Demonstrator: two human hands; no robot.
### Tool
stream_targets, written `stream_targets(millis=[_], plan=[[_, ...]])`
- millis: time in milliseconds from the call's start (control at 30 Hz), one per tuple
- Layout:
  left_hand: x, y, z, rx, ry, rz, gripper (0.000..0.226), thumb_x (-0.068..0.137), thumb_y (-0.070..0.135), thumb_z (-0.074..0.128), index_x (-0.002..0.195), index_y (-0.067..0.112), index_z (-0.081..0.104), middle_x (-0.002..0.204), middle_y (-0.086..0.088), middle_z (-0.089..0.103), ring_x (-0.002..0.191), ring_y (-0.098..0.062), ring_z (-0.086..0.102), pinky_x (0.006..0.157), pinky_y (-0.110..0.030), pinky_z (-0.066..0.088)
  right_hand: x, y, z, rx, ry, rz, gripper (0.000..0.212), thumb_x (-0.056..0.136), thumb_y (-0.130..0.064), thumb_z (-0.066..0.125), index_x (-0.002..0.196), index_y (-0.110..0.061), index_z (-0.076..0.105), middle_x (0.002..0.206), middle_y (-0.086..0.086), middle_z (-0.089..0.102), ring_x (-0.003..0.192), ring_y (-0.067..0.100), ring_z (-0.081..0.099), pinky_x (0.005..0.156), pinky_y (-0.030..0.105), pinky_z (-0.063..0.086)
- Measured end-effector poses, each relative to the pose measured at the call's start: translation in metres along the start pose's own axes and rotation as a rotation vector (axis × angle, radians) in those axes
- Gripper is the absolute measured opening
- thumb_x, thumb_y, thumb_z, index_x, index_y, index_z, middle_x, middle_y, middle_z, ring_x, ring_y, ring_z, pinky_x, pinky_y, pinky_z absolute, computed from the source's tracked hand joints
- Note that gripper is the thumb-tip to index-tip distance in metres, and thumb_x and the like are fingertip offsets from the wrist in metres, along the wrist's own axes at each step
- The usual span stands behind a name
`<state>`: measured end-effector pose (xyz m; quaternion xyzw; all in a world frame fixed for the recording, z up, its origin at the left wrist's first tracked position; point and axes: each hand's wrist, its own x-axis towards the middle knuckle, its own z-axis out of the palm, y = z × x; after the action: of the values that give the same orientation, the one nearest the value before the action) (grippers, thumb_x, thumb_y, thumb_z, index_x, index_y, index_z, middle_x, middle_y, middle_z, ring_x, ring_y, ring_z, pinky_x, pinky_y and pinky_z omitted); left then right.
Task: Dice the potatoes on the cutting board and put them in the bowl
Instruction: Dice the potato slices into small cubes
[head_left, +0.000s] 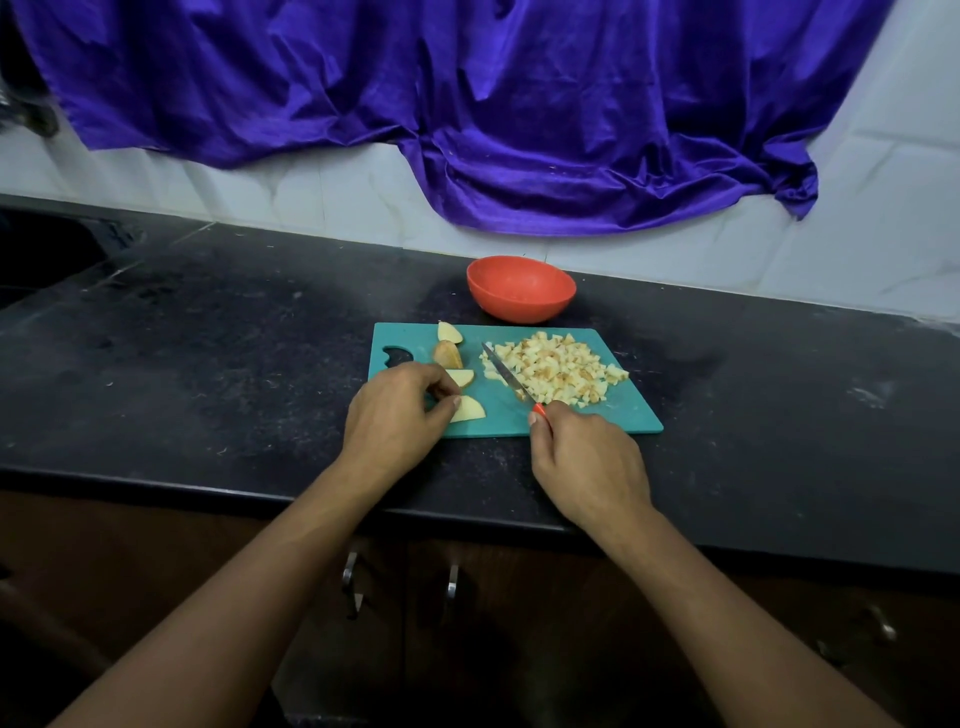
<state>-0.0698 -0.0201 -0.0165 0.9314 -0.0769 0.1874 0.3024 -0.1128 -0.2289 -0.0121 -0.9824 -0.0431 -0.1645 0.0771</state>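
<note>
Teal cutting board (628, 413): lies flat on the dark bench (208, 338), handle hole to the left.
Diced potato (558, 366): a loose heap of small cubes on the board's right half, some showing brown skin.
Potato wedges (448, 355): four uncut pieces in a rough column on the left half, apart from the heap.
Left hand (397, 410): knuckles up, fingers curled, with thumb and fingertips closing on the nearest wedge (470, 410) by the board's near edge.
Right hand (587, 462): wrapped round the orange-red handle of the knife (504, 371). The blade points away and leftward along the heap's left margin. Whether its edge touches the board I cannot tell.
Red bowl (521, 306): upright on the bench just behind the board, near the tiled wall. No potato shows in it.
Step in hand: dicing, by my reading well along but unfinished. The next wedge is being taken up while the knife sits beside the cut pile.
Next move calls for: bringing that wedge into the bare strip between wedges and heap and laying it on a flat face. With fingertips tucked back, it is then cut into strips and crosswise. Three more wedges remain before the heap can go to the bowl.
Risk: the wedge is small and likely slippery, and the thumb sits close to where the blade must come down.
Surroundings: purple cloth (467, 104) hangs over the wall, and cabinet doors sit below the bench.
</note>
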Motion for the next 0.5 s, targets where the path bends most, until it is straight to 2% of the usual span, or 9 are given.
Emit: stream_targets(millis=[167, 300, 400, 500], plan=[[0.000, 0.002, -0.001, 0.022, 0.007, 0.022, 0.015, 0.095, 0.039, 0.068, 0.108, 0.033, 0.073, 0.101, 0.016, 0.064, 0.088, -0.005, 0.058, 0.072, -0.028, 0.051, 0.003, 0.002, -0.003, 0.010, -0.052, -0.029, 0.036, 0.108, -0.048, 0.033, 0.099, -0.025, 0.059, 0.073, -0.009, 0.054, 0.065, 0.010, 0.052, 0.057, 0.034, 0.039], [-0.005, 0.007, 0.000, 0.022, 0.043, 0.179, 0.018, 0.095, 0.043, 0.066, 0.110, 0.034, 0.072, 0.110, 0.015, 0.059, 0.102, -0.004, 0.051, 0.079, -0.029, 0.049, 0.004, 0.002, -0.003, 0.014, -0.051, -0.017, 0.035, 0.108, -0.048, 0.032, 0.094, -0.027, 0.057, 0.073, -0.010, 0.053, 0.066, 0.009, 0.051, 0.057, 0.035, 0.036], [-0.002, 0.015, 0.004, -0.032, -0.011, 0.192, 0.028, 0.090, 0.049, 0.070, 0.112, 0.032, 0.073, 0.105, 0.012, 0.060, 0.105, -0.008, 0.051, 0.085, -0.032, 0.048, 0.001, 0.001, -0.001, 0.031, -0.007, -0.014, 0.036, 0.109, -0.049, 0.032, 0.091, -0.027, 0.054, 0.071, -0.010, 0.053, 0.064, 0.007, 0.051, 0.054, 0.033, 0.035], [0.011, 0.027, 0.006, -0.088, -0.065, 0.175, 0.042, 0.083, 0.057, 0.074, 0.116, 0.031, 0.074, 0.099, 0.010, 0.062, 0.102, -0.011, 0.055, 0.088, -0.035, 0.048, -0.003, 0.005, 0.000, 0.147, 0.045, -0.025, 0.035, 0.109, -0.047, 0.034, 0.084, -0.028, 0.049, 0.066, -0.009, 0.052, 0.059, 0.007, 0.050, 0.051, 0.029, 0.031]])
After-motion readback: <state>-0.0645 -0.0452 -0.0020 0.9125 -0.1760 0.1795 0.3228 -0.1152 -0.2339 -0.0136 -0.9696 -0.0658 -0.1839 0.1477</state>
